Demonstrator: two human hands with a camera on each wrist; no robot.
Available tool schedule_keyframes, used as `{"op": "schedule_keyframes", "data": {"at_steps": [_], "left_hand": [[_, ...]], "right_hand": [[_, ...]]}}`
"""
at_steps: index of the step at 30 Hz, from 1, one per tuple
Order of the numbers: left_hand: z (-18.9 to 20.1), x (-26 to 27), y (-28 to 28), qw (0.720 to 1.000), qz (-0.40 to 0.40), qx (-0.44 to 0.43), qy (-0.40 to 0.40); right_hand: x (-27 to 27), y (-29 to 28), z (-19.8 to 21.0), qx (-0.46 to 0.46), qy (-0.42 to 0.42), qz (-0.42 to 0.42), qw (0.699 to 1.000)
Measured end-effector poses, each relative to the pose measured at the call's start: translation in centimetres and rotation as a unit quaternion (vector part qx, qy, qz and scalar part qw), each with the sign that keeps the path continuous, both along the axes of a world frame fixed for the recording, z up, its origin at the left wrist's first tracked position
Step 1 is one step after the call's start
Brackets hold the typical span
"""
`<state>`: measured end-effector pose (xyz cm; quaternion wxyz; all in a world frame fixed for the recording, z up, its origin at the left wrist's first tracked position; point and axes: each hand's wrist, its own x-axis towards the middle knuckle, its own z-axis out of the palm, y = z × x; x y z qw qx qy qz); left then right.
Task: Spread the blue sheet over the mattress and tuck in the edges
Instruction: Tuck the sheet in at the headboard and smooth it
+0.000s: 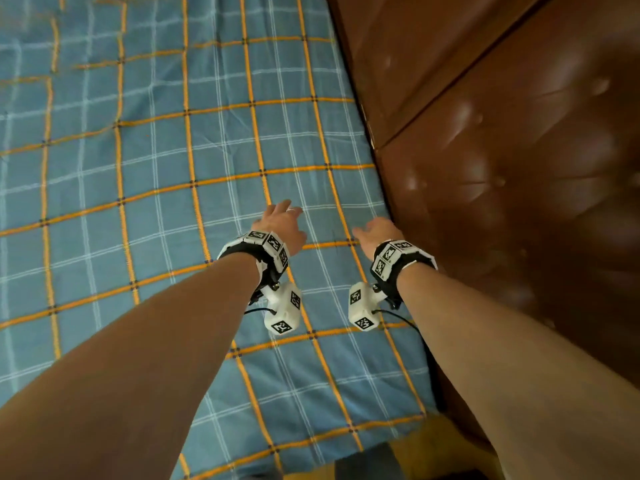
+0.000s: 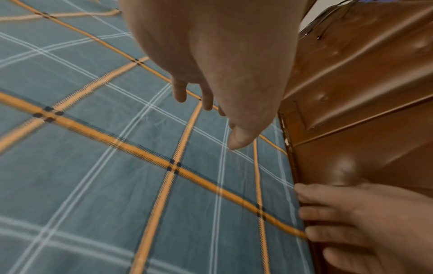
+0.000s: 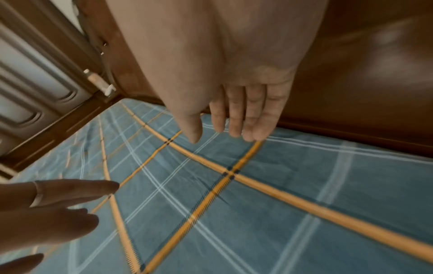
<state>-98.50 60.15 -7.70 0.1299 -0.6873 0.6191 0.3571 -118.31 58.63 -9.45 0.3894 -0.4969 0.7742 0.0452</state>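
Note:
The blue sheet [image 1: 156, 174] with orange and white checks lies spread flat over the mattress, its right edge running along the brown padded headboard [image 1: 502, 150]. My left hand [image 1: 282, 221] hovers just over the sheet with straight, spread fingers and holds nothing. My right hand [image 1: 375, 232] is to its right, close to the seam between sheet and headboard, fingers straight and together, also holding nothing. The left wrist view shows my left hand [image 2: 211, 103] above the sheet [image 2: 93, 166]. The right wrist view shows the right hand [image 3: 234, 128] just over the sheet [image 3: 281, 204].
The headboard [image 2: 363, 92] rises as a wall along the whole right side. A gap with a yellow floor [image 1: 433, 452] shows at the bed's near corner. A panelled door [image 3: 28, 83] and wooden frame stand beyond the far end of the bed.

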Motion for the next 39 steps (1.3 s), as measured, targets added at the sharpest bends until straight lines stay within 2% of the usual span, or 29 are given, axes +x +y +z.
{"op": "schedule_keyframes", "data": {"at_steps": [4,8,14,18,22,25,27,28,31,34,39], "left_hand": [[-5.2,0.2,-2.5,0.999,-0.029,0.035,-0.028],[-9.8,-1.7,-3.0,0.997,-0.054,0.043,-0.034],[-9.4,-1.8,-4.7,0.993,-0.097,0.041,-0.049],[-9.2,-3.8,-5.0,0.989,-0.137,-0.005,-0.047],[-9.9,-5.4,-5.9,0.994,-0.105,-0.004,-0.044],[-10.0,-5.5,-6.5,0.992,-0.116,0.009,-0.053],[-10.2,-5.5,-7.6,0.992,-0.116,0.021,-0.053],[-10.3,-5.7,-8.2,0.992,-0.112,0.029,-0.049],[-10.5,-5.9,-8.8,0.992,-0.11,0.034,-0.059],[-10.7,-6.2,-8.7,0.992,-0.106,0.026,-0.058],[-10.6,-6.1,-8.7,0.992,-0.107,0.035,-0.049]], "right_hand": [[1.8,-4.9,-4.2,-0.028,0.056,0.042,0.997],[1.5,-7.0,-7.3,-0.043,0.095,0.039,0.994],[0.4,-9.0,-7.7,-0.028,0.026,0.016,0.999],[-1.6,-9.1,-6.8,-0.052,0.111,0.011,0.992],[-1.5,-8.7,-6.7,-0.067,0.153,0.005,0.986],[-0.5,-9.2,-6.8,-0.106,0.129,0.006,0.986],[0.8,-10.1,-7.5,-0.128,0.102,0.076,0.984],[1.3,-10.5,-8.1,-0.109,0.09,0.088,0.986],[2.3,-12.8,-8.8,0.001,0.042,-0.011,0.999],[1.4,-14.9,-8.8,0.069,0.011,-0.032,0.997],[0.6,-14.9,-7.1,0.081,-0.039,-0.087,0.992]]}}
